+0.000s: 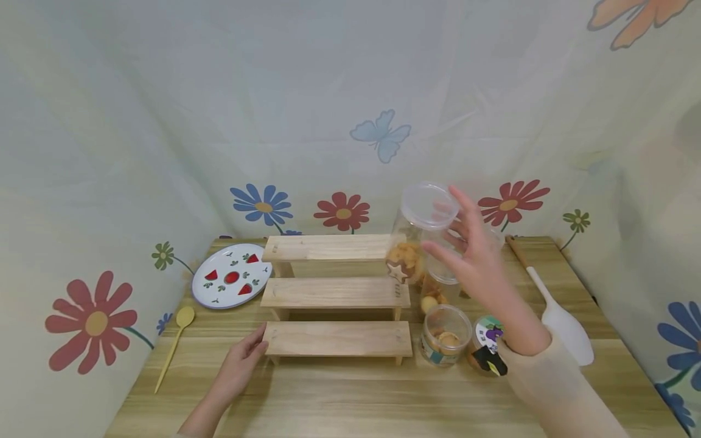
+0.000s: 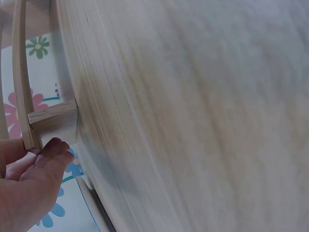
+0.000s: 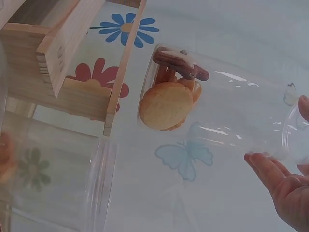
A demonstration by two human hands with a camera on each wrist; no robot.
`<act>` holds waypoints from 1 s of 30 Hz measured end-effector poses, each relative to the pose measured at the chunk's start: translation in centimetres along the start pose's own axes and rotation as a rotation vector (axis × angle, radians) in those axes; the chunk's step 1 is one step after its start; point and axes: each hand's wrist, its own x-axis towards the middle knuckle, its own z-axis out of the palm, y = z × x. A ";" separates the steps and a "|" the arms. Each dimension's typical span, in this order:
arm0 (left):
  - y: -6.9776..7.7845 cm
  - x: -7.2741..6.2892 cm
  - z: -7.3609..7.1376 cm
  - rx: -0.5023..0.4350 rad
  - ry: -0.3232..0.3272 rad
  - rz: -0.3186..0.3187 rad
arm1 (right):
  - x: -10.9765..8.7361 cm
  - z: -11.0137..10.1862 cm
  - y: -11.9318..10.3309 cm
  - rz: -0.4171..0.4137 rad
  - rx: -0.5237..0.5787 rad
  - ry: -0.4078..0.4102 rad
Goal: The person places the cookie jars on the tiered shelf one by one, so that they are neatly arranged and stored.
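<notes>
My right hand (image 1: 482, 261) holds a tall clear jar (image 1: 406, 234) near its lid, raised beside the right end of a three-step wooden rack (image 1: 335, 293). In the right wrist view, cookies and darker brown pieces lie at the bottom of this tilted jar (image 3: 217, 101), its base apart from the rack. Thumb and fingers of my left hand (image 1: 241, 365) pinch the left end of the rack's lowest step (image 1: 336, 337); the left wrist view shows the grip on the step's edge (image 2: 23, 92).
Right of the rack stand a second clear jar (image 1: 432, 292), a short open-looking jar (image 1: 446, 334) with cookies and a jar with a printed lid (image 1: 488, 334). A white spatula (image 1: 566, 328) lies farther right. Leftward are a patterned plate (image 1: 224, 298) and a yellow spoon (image 1: 174, 350).
</notes>
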 end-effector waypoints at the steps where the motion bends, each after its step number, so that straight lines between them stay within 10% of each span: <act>1: 0.0 0.0 0.0 -0.004 0.000 0.000 | 0.1 0.2 0.0 0.002 0.006 0.000; 30: 0.1 0.1 -0.1 -0.026 -0.022 0.001 | 3.0 5.6 0.7 0.032 0.228 -0.054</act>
